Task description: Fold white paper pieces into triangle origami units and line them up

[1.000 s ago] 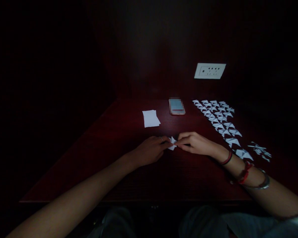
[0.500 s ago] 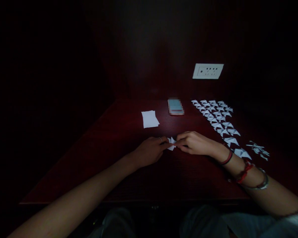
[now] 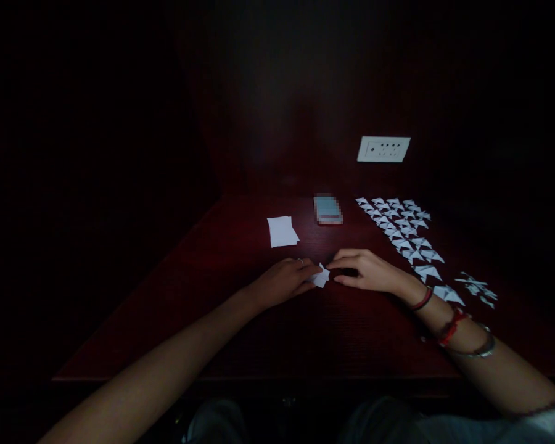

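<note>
Dim wall (image 3: 268, 154), white socket (image 3: 383, 149), dark-red table (image 3: 208, 265)

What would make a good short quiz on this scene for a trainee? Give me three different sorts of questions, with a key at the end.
1. Multiple choice: what is the left hand touching? A: the wall socket. B: the small folded paper. C: the pixelated device.

2. True or false: the stack of white paper lies to the left of the rows of folded pieces.

3. Fill in the blank: the bracelets are on the same arm as the ____.

Key: 1, B. 2, true. 3, right hand.
</note>
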### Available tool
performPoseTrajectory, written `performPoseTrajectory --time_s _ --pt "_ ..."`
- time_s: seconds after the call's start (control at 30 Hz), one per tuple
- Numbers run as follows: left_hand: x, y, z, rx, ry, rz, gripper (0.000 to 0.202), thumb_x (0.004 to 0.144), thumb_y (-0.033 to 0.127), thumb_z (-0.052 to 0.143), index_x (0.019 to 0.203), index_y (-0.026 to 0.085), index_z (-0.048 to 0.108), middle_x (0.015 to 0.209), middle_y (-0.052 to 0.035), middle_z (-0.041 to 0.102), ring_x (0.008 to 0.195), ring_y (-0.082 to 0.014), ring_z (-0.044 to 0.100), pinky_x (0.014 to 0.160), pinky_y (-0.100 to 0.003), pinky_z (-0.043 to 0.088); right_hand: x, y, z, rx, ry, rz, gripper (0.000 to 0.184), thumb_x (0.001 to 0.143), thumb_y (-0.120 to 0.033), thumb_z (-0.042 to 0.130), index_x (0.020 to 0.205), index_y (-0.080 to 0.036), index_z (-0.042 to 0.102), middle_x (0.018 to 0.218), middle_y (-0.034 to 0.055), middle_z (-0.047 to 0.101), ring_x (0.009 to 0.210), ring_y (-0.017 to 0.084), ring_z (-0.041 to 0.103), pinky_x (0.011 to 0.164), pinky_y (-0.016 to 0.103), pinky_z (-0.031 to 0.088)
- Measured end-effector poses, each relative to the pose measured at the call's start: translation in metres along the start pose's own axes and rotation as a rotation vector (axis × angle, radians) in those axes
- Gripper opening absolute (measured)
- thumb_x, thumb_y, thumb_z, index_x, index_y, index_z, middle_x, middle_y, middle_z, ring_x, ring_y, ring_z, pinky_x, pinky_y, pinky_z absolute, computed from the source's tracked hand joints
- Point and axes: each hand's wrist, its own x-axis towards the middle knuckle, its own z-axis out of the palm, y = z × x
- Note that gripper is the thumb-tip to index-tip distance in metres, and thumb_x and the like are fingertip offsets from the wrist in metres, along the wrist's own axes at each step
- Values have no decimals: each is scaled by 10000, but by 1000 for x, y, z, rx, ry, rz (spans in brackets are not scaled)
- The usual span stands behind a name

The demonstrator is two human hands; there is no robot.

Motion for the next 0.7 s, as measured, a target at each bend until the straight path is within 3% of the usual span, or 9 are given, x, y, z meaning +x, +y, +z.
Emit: performPoseTrajectory --time_s 0.27,0.4,0.57,0.7 --pt "1 2 2 84 9 1 114 829 178 365 864 138 466 833 -37 505 694 -108 496 641 -220 408 7 -9 10 -163 2 -125 237 771 -279 476 949 -173 590 869 56 561 827 153 508 779 327 381" --pt "1 3 -5 -118 120 -89 70 800 153 374 828 152 438 796 -16 501 702 -100 498 650 -217 410 8 -13 12 -167 77 -91 193 783 -259 453 846 -162 608 819 57 567 787 153 508 766 329 374" --pt "3 -2 -5 -597 328 -252 146 787 166 412 925 178 365 868 -3 503 678 -68 530 611 -191 423 12 -10 20 321 207 166 199 763 -284 474 889 -145 541 723 32 574 638 108 520 598 238 415" --pt "5 -8 5 -698 237 -334 200 768 160 434 956 175 365 863 -6 508 605 -62 526 542 -188 422 11 -1 24 633 64 290 450 714 -305 532 1112 -146 397 652 1 585 538 94 531 520 220 417"
